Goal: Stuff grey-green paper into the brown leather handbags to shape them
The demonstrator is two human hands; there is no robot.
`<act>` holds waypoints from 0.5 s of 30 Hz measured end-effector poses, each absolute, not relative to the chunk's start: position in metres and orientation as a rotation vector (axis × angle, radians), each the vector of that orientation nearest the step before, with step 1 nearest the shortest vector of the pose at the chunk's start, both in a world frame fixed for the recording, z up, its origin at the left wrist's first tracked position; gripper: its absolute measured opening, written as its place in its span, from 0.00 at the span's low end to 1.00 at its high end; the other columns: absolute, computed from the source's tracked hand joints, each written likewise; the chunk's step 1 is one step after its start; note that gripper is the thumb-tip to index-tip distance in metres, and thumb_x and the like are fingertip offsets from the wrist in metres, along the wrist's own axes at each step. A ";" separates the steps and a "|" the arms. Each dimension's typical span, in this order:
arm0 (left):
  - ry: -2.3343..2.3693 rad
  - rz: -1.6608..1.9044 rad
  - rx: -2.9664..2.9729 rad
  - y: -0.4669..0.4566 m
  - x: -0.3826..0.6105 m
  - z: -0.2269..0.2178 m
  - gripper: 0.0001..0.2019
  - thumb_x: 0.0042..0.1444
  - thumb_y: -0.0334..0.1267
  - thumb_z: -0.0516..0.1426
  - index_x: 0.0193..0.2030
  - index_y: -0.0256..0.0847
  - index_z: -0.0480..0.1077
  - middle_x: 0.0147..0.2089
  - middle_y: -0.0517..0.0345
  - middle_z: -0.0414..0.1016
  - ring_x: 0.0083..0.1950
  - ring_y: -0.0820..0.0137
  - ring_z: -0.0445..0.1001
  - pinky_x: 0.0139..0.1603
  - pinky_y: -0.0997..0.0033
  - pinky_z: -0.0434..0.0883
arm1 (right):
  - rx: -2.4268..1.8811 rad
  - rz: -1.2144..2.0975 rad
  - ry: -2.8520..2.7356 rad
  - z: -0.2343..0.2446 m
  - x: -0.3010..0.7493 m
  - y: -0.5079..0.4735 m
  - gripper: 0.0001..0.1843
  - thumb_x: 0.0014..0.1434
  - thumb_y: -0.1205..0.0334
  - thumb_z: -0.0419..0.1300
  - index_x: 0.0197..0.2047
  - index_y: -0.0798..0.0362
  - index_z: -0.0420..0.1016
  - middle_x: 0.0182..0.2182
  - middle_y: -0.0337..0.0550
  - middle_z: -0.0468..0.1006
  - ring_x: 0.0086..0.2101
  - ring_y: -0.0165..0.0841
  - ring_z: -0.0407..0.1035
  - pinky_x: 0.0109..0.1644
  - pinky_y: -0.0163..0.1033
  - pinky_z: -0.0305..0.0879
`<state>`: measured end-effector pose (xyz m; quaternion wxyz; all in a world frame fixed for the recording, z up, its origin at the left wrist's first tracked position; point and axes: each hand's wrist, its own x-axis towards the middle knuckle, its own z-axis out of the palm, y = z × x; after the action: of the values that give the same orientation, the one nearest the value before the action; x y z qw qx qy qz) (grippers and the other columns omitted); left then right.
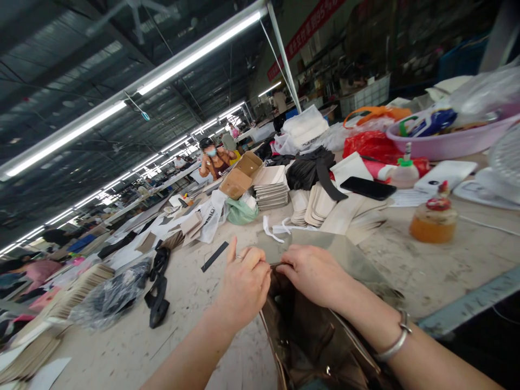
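My left hand (244,284) and my right hand (312,273) meet at the near middle of the table, both pinched on the top edge of a shiny brown bag (312,336) that hangs down toward me. A greyish flat panel (320,246) of the bag lies on the table just beyond my fingers. My left hand wears a ring, and its index finger points up. A silver bracelet (396,338) sits on my right wrist. A short black strip (214,256) lies on the table to the left of my left hand.
Stacks of beige cut pieces (271,190) and black fabric (311,167) lie behind. A black phone (368,188), an orange jar (434,221), a glue bottle (404,170), a pink basin (447,142) and a white fan (506,162) stand right. Black straps (158,287) lie left. A masked person (213,160) sits far back.
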<state>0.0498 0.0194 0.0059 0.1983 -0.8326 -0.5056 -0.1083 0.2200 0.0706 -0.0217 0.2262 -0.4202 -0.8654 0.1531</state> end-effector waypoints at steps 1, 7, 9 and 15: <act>-1.399 -0.315 -2.355 0.020 0.049 0.005 0.08 0.57 0.29 0.52 0.29 0.41 0.69 0.36 0.58 0.68 0.40 0.67 0.68 0.66 0.40 0.44 | -1.161 0.419 -2.377 -0.022 0.220 0.070 0.14 0.61 0.56 0.53 0.30 0.49 0.76 0.31 0.39 0.77 0.33 0.33 0.71 0.32 0.36 0.55; -1.447 -0.568 -2.515 0.024 0.038 -0.002 0.05 0.53 0.26 0.54 0.30 0.40 0.66 0.38 0.56 0.68 0.44 0.68 0.70 0.62 0.52 0.58 | -1.127 0.446 -2.347 -0.025 0.217 0.068 0.13 0.61 0.56 0.53 0.29 0.48 0.76 0.30 0.38 0.77 0.32 0.32 0.70 0.31 0.36 0.52; -1.513 -0.719 -2.575 0.025 0.036 -0.005 0.05 0.51 0.25 0.54 0.30 0.39 0.65 0.39 0.55 0.68 0.43 0.70 0.71 0.52 0.64 0.68 | -1.120 0.478 -2.338 -0.025 0.217 0.069 0.13 0.60 0.57 0.53 0.30 0.47 0.77 0.30 0.37 0.77 0.32 0.32 0.70 0.31 0.36 0.52; -1.656 -0.947 -2.631 0.028 0.032 -0.011 0.05 0.49 0.25 0.56 0.28 0.39 0.65 0.35 0.56 0.71 0.36 0.73 0.71 0.38 0.74 0.68 | -1.120 0.547 -2.323 -0.025 0.217 0.070 0.12 0.60 0.57 0.54 0.30 0.47 0.77 0.30 0.37 0.76 0.33 0.31 0.69 0.32 0.36 0.53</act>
<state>0.0316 0.0282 -0.0115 -0.0543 -0.8084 -0.5089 -0.2908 0.2168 0.0698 -0.0250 0.2500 -0.4112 -0.8533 0.2009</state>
